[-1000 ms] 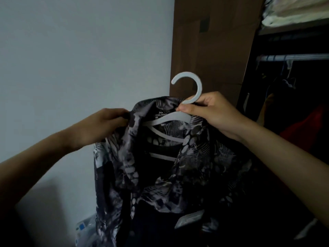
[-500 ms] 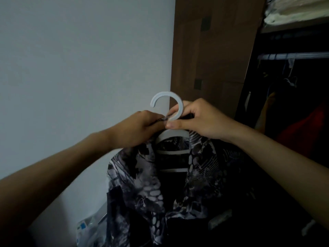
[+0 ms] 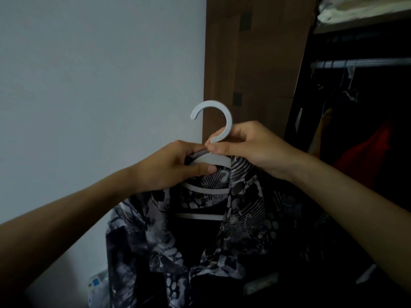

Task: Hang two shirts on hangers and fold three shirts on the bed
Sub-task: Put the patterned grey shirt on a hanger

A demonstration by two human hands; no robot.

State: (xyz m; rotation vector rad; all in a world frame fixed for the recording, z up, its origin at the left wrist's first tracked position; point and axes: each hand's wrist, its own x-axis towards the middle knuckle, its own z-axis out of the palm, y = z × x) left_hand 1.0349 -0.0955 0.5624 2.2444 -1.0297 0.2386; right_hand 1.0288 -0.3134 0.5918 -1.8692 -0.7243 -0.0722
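Both hands pinch the white hanger carrying the patterned shirt, its hook beside the wardrobe panel's edge.

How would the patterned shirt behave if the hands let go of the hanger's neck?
Likely floppy: the patterned shirt sags in folds below the white hanger. The hanger looks rigid, keeping its curve under the right hand and left hand.

A plain white wall fills the left side. Beside it stands a brown wardrobe panel. Open wardrobe interior — a metal rail with dark hanging clothes and a red garment; folded linen lies on the top shelf.
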